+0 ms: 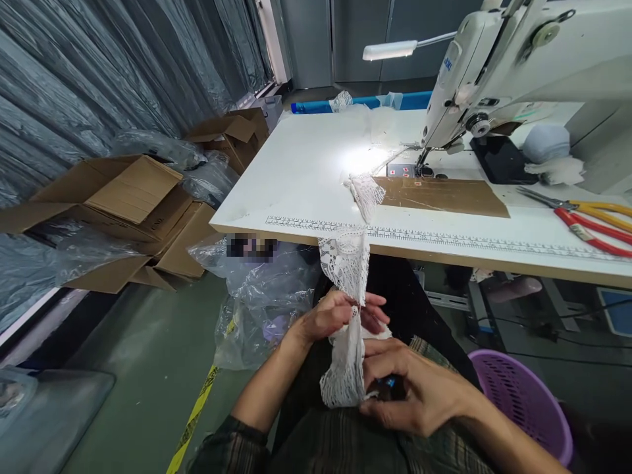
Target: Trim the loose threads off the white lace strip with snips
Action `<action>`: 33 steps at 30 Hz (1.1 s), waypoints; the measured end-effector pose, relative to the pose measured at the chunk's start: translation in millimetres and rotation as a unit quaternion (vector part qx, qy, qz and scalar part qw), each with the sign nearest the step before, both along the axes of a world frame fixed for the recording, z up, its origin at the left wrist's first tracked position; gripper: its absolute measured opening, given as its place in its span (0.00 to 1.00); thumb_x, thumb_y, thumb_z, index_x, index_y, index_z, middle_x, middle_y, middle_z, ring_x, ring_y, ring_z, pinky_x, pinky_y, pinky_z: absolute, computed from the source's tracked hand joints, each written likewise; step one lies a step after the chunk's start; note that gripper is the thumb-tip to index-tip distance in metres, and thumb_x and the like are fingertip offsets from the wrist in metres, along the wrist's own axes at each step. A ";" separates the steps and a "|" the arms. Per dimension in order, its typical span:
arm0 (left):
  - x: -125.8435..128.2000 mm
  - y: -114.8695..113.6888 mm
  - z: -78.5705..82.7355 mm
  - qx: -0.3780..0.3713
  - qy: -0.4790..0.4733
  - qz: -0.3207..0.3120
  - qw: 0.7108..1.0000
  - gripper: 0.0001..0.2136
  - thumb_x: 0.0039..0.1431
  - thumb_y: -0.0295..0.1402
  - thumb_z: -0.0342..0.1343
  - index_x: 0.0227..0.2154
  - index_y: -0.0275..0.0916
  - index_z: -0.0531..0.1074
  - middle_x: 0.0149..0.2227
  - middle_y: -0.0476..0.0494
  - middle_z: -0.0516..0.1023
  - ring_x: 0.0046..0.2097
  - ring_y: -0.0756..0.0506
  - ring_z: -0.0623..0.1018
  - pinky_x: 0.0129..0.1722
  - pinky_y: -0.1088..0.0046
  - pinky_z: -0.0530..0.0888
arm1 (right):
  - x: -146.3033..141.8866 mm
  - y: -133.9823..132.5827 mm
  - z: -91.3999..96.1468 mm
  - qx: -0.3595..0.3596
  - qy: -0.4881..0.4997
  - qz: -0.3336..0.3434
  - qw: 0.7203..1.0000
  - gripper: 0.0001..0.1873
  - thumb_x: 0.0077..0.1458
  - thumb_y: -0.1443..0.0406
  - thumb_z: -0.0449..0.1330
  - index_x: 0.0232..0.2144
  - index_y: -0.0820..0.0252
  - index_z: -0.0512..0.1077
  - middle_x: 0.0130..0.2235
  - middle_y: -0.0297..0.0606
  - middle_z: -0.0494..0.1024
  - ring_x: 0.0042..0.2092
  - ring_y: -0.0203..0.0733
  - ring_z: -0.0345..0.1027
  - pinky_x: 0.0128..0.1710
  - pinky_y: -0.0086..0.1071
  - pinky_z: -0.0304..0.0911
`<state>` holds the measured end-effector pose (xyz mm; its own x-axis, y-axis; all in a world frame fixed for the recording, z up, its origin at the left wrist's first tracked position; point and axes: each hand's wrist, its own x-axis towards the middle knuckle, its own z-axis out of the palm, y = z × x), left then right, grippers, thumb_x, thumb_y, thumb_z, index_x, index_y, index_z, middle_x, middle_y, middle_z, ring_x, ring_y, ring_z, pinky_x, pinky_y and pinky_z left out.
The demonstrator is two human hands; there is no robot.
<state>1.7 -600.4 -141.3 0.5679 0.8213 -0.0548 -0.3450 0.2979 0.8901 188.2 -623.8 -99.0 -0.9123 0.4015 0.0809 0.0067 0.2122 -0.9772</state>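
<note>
A white lace strip hangs over the table's front edge and down to my lap, its upper end lying on the tabletop. My left hand pinches the strip just below the edge, where it looks narrow and gathered. Lower down, my right hand has its thumb and fingers closed at the side of the hanging lace loop. Inside the right hand's curl shows a small dark thing with a blue glint, too hidden to name.
A white sewing machine stands on the white table, with brown card by its needle. Red and yellow handled scissors lie at right. Cardboard boxes and plastic bags are left; a purple basket stands low right.
</note>
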 end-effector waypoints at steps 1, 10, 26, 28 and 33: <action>-0.2 -2.2 0.8 -0.011 0.021 -0.007 1.000 0.29 0.46 0.53 0.64 0.44 0.34 0.75 0.35 0.39 0.78 0.34 0.45 0.77 0.36 0.70 0.72 | 2.3 1.7 -0.8 -0.006 -0.008 0.015 1.000 0.03 0.50 0.69 0.61 0.30 0.58 0.73 0.36 0.34 0.73 0.36 0.35 0.66 0.34 0.27 0.61; -9.1 -1.9 6.4 0.003 0.208 0.143 0.968 0.14 0.50 0.41 0.65 0.33 0.34 0.79 0.31 0.43 0.79 0.30 0.51 0.73 0.29 0.78 0.66 | 14.3 41.2 -32.6 0.006 -0.145 -0.233 0.962 0.22 0.63 0.50 0.46 0.35 0.60 0.71 0.27 0.32 0.67 0.28 0.34 0.57 0.27 0.28 0.54; -9.4 -1.7 12.8 0.020 0.254 0.157 0.954 0.15 0.51 0.42 0.62 0.28 0.32 0.75 0.22 0.52 0.67 0.23 0.56 0.60 0.22 0.80 0.56 | -4.9 50.3 -43.4 0.077 -0.155 -0.301 0.938 0.24 0.64 0.50 0.43 0.28 0.58 0.66 0.22 0.30 0.65 0.25 0.34 0.57 0.26 0.29 0.51; -9.7 -1.4 12.2 0.023 0.258 0.154 0.954 0.15 0.52 0.42 0.62 0.28 0.32 0.76 0.22 0.51 0.68 0.24 0.56 0.61 0.22 0.80 0.56 | -3.2 47.5 -44.0 0.079 -0.149 -0.290 0.942 0.23 0.64 0.50 0.42 0.28 0.58 0.65 0.24 0.31 0.66 0.26 0.34 0.57 0.26 0.29 0.51; -9.2 0.4 9.4 0.034 0.254 0.148 0.955 0.13 0.52 0.40 0.61 0.28 0.31 0.75 0.24 0.50 0.70 0.25 0.55 0.64 0.24 0.81 0.59 | -7.0 46.2 -47.5 0.140 -0.158 -0.282 0.936 0.21 0.64 0.52 0.44 0.24 0.57 0.59 0.22 0.29 0.62 0.24 0.33 0.52 0.26 0.30 0.48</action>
